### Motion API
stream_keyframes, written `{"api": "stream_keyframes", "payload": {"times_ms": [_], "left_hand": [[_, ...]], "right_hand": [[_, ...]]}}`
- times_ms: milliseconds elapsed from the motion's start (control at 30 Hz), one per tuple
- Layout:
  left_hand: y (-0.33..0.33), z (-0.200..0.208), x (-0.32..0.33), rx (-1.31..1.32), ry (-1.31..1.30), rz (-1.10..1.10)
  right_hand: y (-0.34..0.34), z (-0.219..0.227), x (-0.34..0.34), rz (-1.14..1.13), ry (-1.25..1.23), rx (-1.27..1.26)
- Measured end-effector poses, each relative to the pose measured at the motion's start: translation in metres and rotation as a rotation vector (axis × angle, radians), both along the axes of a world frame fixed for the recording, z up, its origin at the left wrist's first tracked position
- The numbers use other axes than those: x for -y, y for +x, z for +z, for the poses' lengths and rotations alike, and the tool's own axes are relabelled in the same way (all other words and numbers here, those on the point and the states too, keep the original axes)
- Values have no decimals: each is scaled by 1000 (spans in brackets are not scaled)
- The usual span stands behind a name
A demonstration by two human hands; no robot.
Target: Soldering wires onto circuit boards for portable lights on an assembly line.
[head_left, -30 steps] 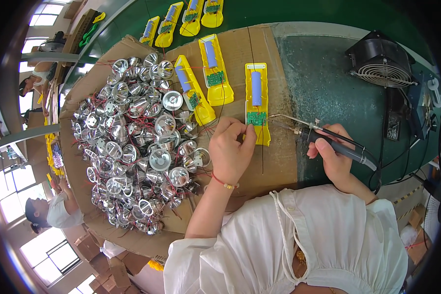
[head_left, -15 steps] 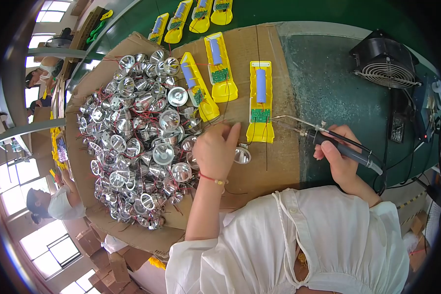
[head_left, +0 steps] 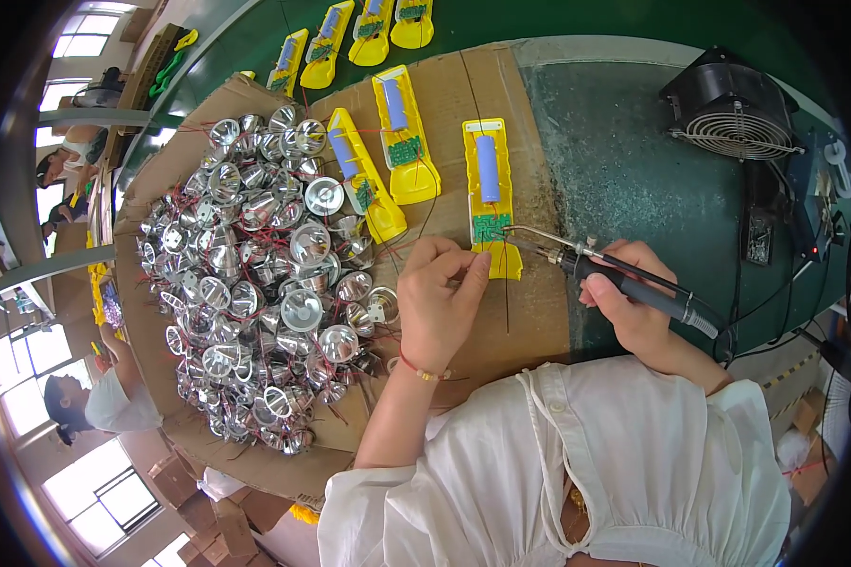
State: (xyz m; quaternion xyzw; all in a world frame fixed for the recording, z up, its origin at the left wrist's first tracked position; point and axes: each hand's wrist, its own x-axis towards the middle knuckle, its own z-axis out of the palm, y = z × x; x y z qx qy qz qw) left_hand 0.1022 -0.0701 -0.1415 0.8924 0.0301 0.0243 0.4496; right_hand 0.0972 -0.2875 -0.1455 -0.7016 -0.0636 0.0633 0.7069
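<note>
Here a broad dark-green worktop is spreading across the bench, its right side looking scuffed and speckled; a brown cardboard sheet is covering its middle; beyond, on the left, bright windows are glowing, brown cardboard boxes are standing about, and a co-worker in a white top is sitting off to the side; counting now: seven open yellow plastic housings are showing plainly, four along the far edge, two by the heap, one nearest the hands; one black box-shaped fan with a round wire grille is standing at right; the shiny silver cone-shaped reflectors are piling up too thickly for counting; that nearest housing is lying on the cardboard in front of the hands, carrying one blue cylindrical cell and one green circuit board; the right hand is clamping round a black-handled soldering iron, its bent metal tube ending at the board's right edge; the left hand is hovering by the housing's lower end, thumb and forefinger bunching close, though whether they are pinching anything, I cannot tell.
</note>
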Motion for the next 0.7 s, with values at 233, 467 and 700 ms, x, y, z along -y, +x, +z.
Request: {"api": "stream_keyframes", "payload": {"times_ms": [233, 467, 700], "left_hand": [[0, -4, -1, 2, -6, 9], [2, -5, 1, 2, -23, 17], [0, -5, 1, 9, -30, 23]], "right_hand": [[1, -3, -2, -1, -34, -26], [-1, 4, -5, -64, 36, -149], [-6, -2, 6, -126, 189, -86]]}}
